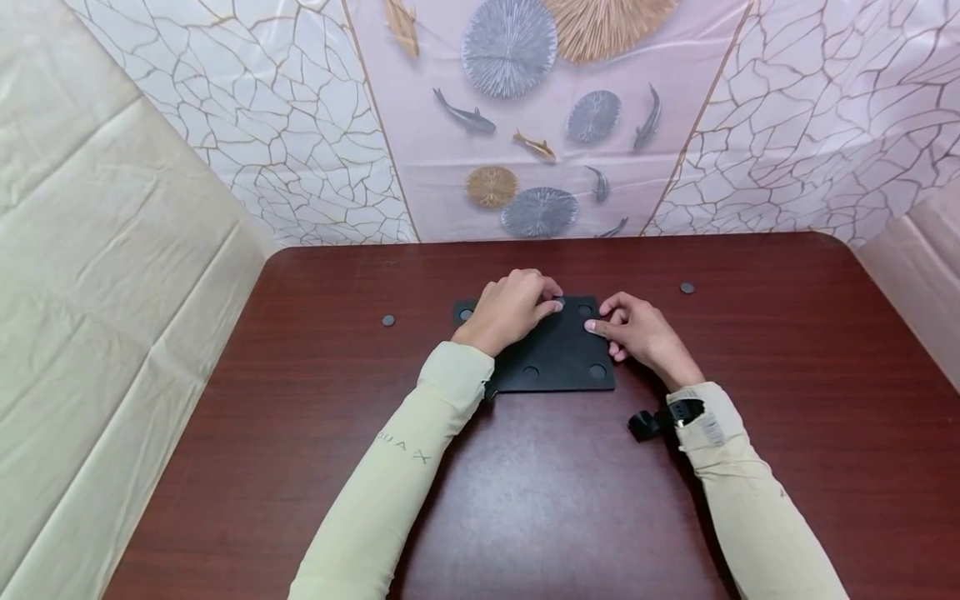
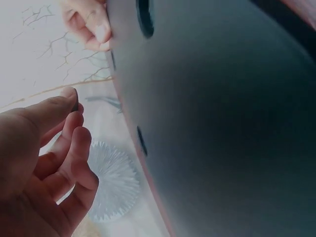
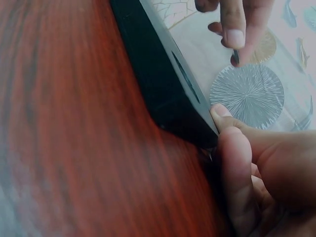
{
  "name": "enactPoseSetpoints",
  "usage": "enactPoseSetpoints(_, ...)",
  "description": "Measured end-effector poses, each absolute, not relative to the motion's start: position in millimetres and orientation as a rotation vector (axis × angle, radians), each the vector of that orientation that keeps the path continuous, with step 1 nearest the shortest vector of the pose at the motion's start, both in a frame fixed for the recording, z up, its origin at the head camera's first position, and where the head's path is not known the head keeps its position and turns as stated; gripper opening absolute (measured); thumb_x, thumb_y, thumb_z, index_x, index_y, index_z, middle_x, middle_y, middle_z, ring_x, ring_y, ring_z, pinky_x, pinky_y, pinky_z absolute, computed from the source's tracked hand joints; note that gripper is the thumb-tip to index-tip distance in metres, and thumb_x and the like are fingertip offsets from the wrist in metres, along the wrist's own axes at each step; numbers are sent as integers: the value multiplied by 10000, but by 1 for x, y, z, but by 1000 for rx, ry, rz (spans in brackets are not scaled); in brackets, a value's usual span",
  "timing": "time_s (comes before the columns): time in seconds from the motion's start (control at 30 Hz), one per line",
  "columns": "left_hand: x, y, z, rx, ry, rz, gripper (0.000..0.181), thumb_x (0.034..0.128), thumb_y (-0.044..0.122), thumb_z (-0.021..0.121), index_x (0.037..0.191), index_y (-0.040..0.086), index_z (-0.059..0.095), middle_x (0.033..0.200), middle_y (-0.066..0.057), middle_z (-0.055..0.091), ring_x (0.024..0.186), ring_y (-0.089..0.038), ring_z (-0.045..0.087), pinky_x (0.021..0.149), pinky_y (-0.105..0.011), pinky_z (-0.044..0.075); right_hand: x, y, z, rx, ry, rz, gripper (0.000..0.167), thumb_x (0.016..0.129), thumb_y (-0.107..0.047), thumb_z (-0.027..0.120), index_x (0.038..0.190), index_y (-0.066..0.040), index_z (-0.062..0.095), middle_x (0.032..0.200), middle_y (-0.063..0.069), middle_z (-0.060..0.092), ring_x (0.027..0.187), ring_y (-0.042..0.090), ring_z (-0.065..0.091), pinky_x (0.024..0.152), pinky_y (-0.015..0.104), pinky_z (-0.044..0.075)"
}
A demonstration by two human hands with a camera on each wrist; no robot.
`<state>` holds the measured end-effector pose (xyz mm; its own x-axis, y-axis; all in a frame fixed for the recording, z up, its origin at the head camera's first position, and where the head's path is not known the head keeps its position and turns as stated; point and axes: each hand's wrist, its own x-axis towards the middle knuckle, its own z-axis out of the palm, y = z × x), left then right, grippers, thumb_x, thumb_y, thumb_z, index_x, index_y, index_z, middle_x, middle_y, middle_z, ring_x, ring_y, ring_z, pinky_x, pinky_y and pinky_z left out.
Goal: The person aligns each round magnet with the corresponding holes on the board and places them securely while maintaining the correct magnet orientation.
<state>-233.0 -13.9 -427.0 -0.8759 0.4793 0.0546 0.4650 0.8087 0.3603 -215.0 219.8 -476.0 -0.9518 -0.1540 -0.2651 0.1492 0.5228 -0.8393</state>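
Observation:
A black board (image 1: 558, 354) with round recesses lies flat on the table. My left hand (image 1: 513, 307) is above its far half and pinches a small dark disc (image 2: 75, 102) between thumb and fingertips, just off the surface. At the board's right edge, my right hand (image 1: 639, 335) grips the side, thumb on top and fingers curled against the edge. A grey disc (image 1: 466, 315) sits in the far left recess. Recesses near the right corners and the near edge show no disc. My left hand and forearm hide part of the board's left side.
One loose dark disc (image 1: 387, 320) lies on the table left of the board, another disc (image 1: 687, 287) at the far right. The reddish-brown table (image 1: 555, 492) ends at a patterned cloth wall (image 1: 525, 167). A black strap device (image 1: 663, 419) is on my right wrist.

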Motion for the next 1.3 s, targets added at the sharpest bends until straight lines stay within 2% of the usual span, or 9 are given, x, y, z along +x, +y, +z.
enactPoseSetpoints(0.33,-241,6,-433,706,2915,453,252,1042,354,695,1247,229,773,1123,78,750,1019,-121,706,884,-408,581,-215,218,-476,-13,2471,-1383,419,1019,-270,741,1246,5,520,774,37,572,544,98,616,535,260,558)
enactPoseSetpoints(0.67,-247,18,-439,708,2893,397,204,1038,318,705,1208,233,780,1175,54,747,1015,-146,711,900,-441,579,-215,218,-477,-17,2474,-1393,419,1019,-261,743,1248,8,519,769,41,577,539,96,616,524,266,561)
enactPoseSetpoints(0.97,-252,32,-440,716,2880,344,231,1050,309,687,1262,255,761,1266,71,725,1110,-135,700,946,-435,567,-213,218,-477,-27,2496,-1387,413,1014,-247,750,1236,16,521,753,30,581,532,93,610,515,263,559)
enactPoseSetpoints(1.1,-254,36,-440,724,2860,353,231,1044,288,696,1259,237,763,1281,67,719,1121,-123,692,935,-393,574,-213,218,-478,-39,2497,-1395,409,1010,-233,755,1231,23,524,735,20,582,526,88,605,514,258,558)
enactPoseSetpoints(1.3,-256,37,-439,745,2826,488,205,1032,213,717,1222,175,784,1225,25,740,1051,-118,705,890,-301,579,-213,218,-477,-45,2496,-1404,422,1010,-249,756,1237,22,525,725,28,586,524,93,601,514,262,556)
